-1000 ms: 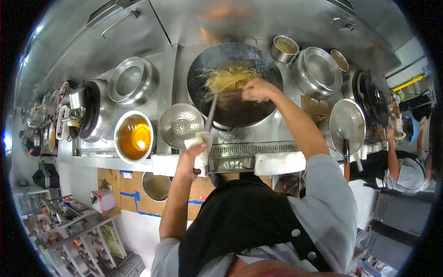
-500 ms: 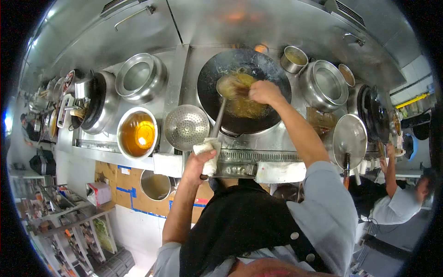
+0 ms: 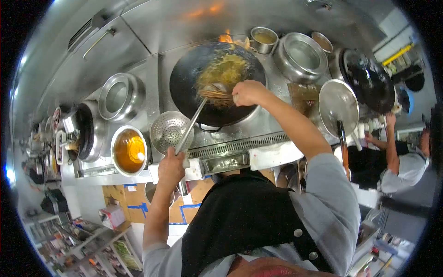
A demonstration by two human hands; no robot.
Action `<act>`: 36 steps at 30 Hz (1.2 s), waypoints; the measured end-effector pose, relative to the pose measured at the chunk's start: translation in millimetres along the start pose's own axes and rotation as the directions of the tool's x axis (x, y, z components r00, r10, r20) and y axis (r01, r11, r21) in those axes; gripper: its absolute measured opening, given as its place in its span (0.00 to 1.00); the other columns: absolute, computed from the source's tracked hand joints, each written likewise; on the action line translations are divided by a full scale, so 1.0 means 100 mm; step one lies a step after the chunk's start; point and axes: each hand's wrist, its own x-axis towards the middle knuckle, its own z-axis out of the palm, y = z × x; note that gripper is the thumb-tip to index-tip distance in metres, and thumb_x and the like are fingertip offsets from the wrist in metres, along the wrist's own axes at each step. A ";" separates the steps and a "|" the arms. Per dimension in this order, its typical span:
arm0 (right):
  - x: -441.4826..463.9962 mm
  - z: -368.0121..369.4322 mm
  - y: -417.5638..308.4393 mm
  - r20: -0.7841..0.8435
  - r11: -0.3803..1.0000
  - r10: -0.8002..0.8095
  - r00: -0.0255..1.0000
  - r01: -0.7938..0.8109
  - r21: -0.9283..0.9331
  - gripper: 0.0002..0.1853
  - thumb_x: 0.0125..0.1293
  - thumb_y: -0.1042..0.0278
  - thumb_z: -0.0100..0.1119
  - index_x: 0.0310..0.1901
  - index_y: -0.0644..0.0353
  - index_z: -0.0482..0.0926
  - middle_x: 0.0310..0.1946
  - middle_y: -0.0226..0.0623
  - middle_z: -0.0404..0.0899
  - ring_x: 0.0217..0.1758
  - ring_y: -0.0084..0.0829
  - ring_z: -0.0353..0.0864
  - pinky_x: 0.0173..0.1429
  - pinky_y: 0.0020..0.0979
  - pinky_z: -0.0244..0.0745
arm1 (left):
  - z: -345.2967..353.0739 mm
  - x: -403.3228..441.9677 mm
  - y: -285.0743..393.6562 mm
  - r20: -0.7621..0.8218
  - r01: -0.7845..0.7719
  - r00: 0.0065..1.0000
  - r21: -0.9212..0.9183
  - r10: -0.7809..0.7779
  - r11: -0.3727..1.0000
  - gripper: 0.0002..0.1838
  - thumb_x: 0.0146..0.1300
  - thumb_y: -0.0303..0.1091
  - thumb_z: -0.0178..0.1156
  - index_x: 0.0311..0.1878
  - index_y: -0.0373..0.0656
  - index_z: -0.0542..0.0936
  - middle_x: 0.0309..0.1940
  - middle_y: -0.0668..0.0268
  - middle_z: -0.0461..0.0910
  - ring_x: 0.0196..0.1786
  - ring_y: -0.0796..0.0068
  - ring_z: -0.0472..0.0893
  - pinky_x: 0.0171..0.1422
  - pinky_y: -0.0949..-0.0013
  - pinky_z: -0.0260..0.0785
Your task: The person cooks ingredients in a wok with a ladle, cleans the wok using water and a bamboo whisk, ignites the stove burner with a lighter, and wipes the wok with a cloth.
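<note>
Steel range [image 3: 277,82], round black wok [image 3: 183,87]. Left hand [image 3: 171,167] clenched on metal ladle [image 3: 192,127]; right hand [image 3: 249,93] grasping bristly whisk [image 3: 217,96].

Stainless steel wall [image 3: 152,23] along tabletop's [image 3: 277,87] far edge, orange glow on it. Slatted vent [image 3: 80,33] and bar handle [image 3: 98,43] toward far left corner. Brown panels [image 3: 113,194] with blue tape [image 3: 143,207] below near edge. Metal shelving [image 3: 99,247] beyond near left corner, packed, blurry. Yellow bar [image 3: 397,54] near pale wall [image 3: 392,27], upper right. Bright bluish light [image 3: 10,174], far left.
</note>
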 end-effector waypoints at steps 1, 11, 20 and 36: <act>0.04 0.05 0.15 -0.047 0.995 0.100 0.994 -0.099 0.031 0.20 0.59 0.54 0.65 0.52 0.48 0.89 0.52 0.43 0.88 0.57 0.51 0.86 0.62 0.46 0.81 | -0.01 0.00 -0.03 -0.030 -0.032 0.999 0.010 0.032 0.999 0.17 0.54 0.26 0.67 0.49 0.45 0.83 0.50 0.50 0.73 0.43 0.42 0.85 0.47 0.45 0.80; -0.20 0.14 0.66 -0.297 0.930 0.233 0.926 -0.123 0.346 0.20 0.58 0.52 0.65 0.49 0.50 0.89 0.50 0.46 0.88 0.55 0.51 0.86 0.61 0.47 0.80 | 0.08 -0.04 -0.29 -0.239 -0.087 0.970 -0.158 0.047 0.984 0.13 0.54 0.29 0.71 0.44 0.43 0.84 0.44 0.49 0.74 0.38 0.40 0.83 0.41 0.43 0.78; 0.85 0.05 -0.34 0.199 0.994 0.056 0.978 -0.073 0.076 0.11 0.56 0.60 0.61 0.31 0.57 0.89 0.31 0.48 0.88 0.28 0.49 0.89 0.42 0.50 0.84 | 1.15 -1.07 0.14 -0.300 0.097 0.827 -0.757 -0.475 0.646 0.20 0.46 0.32 0.77 0.44 0.40 0.85 0.41 0.50 0.76 0.42 0.43 0.80 0.47 0.49 0.76; 1.80 0.50 -0.28 -0.240 0.942 0.166 0.957 -0.082 0.326 0.19 0.62 0.55 0.69 0.50 0.55 0.90 0.45 0.52 0.89 0.51 0.46 0.90 0.59 0.40 0.81 | 1.40 -0.85 0.17 -0.265 0.220 0.774 -0.739 -0.575 0.637 0.22 0.58 0.37 0.76 0.52 0.36 0.82 0.64 0.46 0.78 0.56 0.47 0.84 0.60 0.54 0.77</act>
